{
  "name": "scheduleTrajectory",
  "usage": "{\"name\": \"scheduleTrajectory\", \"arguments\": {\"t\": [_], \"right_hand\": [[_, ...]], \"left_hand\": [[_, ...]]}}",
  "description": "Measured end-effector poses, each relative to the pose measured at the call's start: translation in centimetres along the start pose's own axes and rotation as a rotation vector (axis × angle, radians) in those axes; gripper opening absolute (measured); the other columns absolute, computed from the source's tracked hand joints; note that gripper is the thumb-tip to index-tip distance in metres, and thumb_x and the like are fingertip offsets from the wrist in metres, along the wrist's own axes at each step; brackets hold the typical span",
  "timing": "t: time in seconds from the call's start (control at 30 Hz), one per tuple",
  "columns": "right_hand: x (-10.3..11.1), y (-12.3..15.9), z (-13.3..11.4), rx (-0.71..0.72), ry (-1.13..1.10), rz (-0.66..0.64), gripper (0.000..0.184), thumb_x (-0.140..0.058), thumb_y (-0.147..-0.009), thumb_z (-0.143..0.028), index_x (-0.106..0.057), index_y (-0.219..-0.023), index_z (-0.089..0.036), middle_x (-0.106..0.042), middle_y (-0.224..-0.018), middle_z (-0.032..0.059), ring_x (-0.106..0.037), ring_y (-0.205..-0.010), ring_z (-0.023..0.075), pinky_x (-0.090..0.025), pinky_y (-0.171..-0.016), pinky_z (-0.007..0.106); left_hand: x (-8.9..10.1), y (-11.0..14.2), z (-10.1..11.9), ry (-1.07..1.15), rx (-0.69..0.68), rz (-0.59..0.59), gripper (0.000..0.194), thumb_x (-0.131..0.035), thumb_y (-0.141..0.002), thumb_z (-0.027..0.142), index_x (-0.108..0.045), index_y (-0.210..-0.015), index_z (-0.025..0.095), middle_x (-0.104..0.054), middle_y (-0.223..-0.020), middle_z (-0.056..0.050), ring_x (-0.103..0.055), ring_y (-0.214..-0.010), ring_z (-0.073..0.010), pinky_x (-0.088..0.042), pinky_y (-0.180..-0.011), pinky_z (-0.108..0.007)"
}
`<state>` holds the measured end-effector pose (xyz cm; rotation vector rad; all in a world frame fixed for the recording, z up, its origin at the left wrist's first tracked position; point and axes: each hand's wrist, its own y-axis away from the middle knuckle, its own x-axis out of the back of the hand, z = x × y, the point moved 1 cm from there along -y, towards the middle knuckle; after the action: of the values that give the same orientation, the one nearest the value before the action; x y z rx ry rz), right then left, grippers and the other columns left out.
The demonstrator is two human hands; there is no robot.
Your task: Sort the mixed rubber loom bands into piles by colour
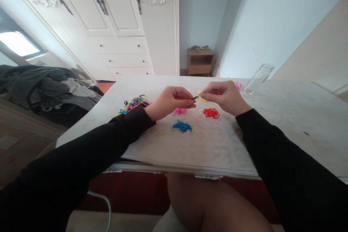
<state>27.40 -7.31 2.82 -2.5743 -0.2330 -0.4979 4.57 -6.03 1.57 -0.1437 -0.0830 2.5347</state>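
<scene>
My left hand [174, 101] is closed in a pinch on a small black rubber band [195, 97], whose loop sticks out past the fingertips. Just to the right, my right hand [224, 96] pinches thumb and finger together; what lies between them is too small to make out. Below the hands, a pile of blue rubber bands [182, 126] and a pile of red rubber bands [211, 112] lie on the white table [195, 152]. Pink rubber bands [181, 111] show under my left hand, and yellow ones [203, 98] are partly hidden behind my right fingers.
A mixed heap of coloured bands [136, 103] lies by my left wrist. Beyond my right hand are a pink bundle [238, 85] and a clear glass bottle [258, 79]. Dark clothes [54, 90] are piled at left. A white wardrobe [122, 18] and small wooden cabinet [200, 61] stand behind.
</scene>
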Motion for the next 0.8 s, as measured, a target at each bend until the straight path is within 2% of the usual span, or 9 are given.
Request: {"name": "scheduleTrajectory", "arguments": {"t": [0.17, 0.4, 0.5, 0.6, 0.8], "right_hand": [[-0.09, 0.00, 0.22, -0.004, 0.040, 0.043, 0.026, -0.089, -0.077, -0.043, -0.082, -0.076, -0.018, -0.058, -0.060, -0.0003, -0.046, -0.060, 0.0122, -0.033, -0.057, 0.031], [-0.82, 0.10, 0.27, -0.022, 0.077, -0.026, 0.026, -0.086, -0.079, -0.043, -0.084, -0.081, -0.017, -0.061, -0.061, 0.0012, -0.047, -0.059, 0.0128, -0.034, -0.057, 0.031], [-0.95, 0.11, 0.36, -0.026, 0.067, -0.018, 0.027, -0.086, -0.079, -0.044, -0.083, -0.077, -0.017, -0.061, -0.061, 0.0013, -0.047, -0.060, 0.0127, -0.034, -0.057, 0.031], [-0.93, 0.10, 0.44, -0.032, 0.067, -0.006, 0.027, -0.086, -0.079, -0.043, -0.082, -0.076, -0.017, -0.058, -0.060, 0.0001, -0.044, -0.059, 0.0120, -0.032, -0.056, 0.030], [-0.96, 0.15, 0.25, -0.044, 0.092, -0.025, 0.031, -0.085, -0.081, -0.047, -0.082, -0.077, -0.017, -0.053, -0.057, -0.0016, -0.041, -0.058, 0.0111, -0.031, -0.055, 0.030]], "left_hand": [[0.29, -0.22, -0.09, 0.015, -0.033, 0.043, 0.031, -0.099, -0.068, 0.025, -0.078, -0.089, 0.013, -0.082, -0.083, -0.005, -0.082, -0.081, -0.0177, -0.067, -0.084, -0.032], [0.90, -0.55, 0.10, -0.096, -0.061, 0.166, 0.019, -0.089, -0.076, 0.016, -0.084, -0.094, 0.012, -0.083, -0.088, -0.008, -0.082, -0.084, -0.0207, -0.068, -0.093, -0.040], [0.99, -0.63, 0.14, -0.198, -0.069, 0.156, 0.012, -0.081, -0.079, 0.007, -0.085, -0.090, 0.011, -0.083, -0.084, -0.009, -0.083, -0.083, -0.0205, -0.068, -0.086, -0.034], [0.90, -0.61, 0.19, -0.271, -0.080, 0.115, 0.014, -0.077, -0.079, 0.004, -0.085, -0.088, 0.011, -0.084, -0.083, -0.010, -0.082, -0.082, -0.0195, -0.067, -0.081, -0.030], [0.57, -0.37, 0.46, -0.405, -0.124, 0.076, 0.015, -0.085, -0.077, 0.015, -0.086, -0.091, 0.012, -0.084, -0.083, -0.010, -0.079, -0.075, -0.0180, -0.066, -0.073, -0.028]]}}
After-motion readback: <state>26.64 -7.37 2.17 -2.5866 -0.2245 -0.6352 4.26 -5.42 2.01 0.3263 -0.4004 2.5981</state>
